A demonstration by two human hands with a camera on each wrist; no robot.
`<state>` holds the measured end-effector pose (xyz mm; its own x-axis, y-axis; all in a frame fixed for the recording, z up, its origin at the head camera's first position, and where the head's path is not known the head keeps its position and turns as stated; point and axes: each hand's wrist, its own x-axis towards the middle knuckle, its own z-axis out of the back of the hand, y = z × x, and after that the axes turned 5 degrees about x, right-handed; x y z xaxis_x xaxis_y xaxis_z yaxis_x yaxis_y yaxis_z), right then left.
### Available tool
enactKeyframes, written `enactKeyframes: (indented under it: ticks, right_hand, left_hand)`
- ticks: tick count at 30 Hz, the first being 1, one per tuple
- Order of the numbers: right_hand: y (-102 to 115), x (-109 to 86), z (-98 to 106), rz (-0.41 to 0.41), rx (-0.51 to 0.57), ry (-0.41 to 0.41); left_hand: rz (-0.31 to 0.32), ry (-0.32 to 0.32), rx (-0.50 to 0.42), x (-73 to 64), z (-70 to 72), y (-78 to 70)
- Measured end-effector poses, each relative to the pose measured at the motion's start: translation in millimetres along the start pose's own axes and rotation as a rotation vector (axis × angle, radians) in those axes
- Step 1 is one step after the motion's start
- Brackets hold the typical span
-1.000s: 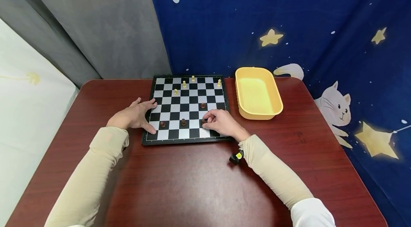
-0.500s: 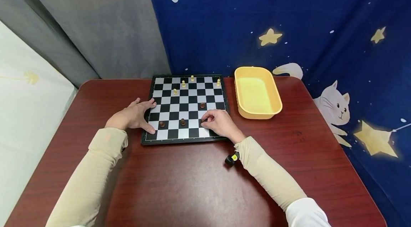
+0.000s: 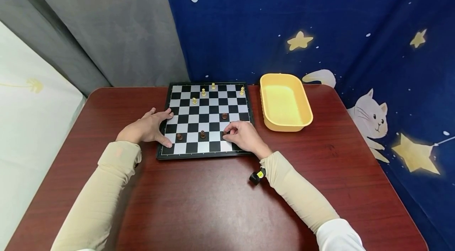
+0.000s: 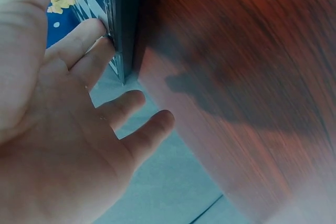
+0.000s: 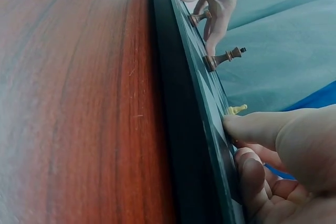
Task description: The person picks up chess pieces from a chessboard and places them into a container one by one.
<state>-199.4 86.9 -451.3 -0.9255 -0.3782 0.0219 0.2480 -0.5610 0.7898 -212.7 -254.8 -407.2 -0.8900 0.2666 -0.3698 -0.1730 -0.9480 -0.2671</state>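
A black-and-white chessboard point(image 3: 209, 109) lies on the table. My left hand point(image 3: 145, 126) rests at its left edge, fingers spread, thumb near the front left corner. At the front right, my right hand point(image 3: 243, 136) pinches a dark chess piece point(image 3: 224, 133) between thumb and fingers. The fingers mostly cover that piece, so its kind is hidden. A dark king point(image 5: 226, 59) stands left of the right hand. Farther left is another dark chess piece point(image 3: 179, 137), and a dark chess piece point(image 3: 224, 116) stands just beyond the right fingers.
Several pale yellow pieces, among them a yellow chess piece point(image 3: 203, 92), stand toward the board's far side. A yellow plastic tub point(image 3: 287, 128) sits right of the board. The reddish-brown table point(image 3: 199, 199) reaches back to grey and blue curtains point(image 3: 245, 26).
My right wrist and forearm have shifted slightly left, while its fingers stay at the same dark chess piece. The left hand and the other pieces hold their places.
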Motion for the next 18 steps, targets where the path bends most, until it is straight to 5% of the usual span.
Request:
enactKeyframes:
  ticks: [18]
  right_hand:
    - [4.1,0.5,7.8,-0.052,0.064,0.033]
  left_hand:
    - [0.004,0.017,-0.044,-0.8,-0.6,4.4]
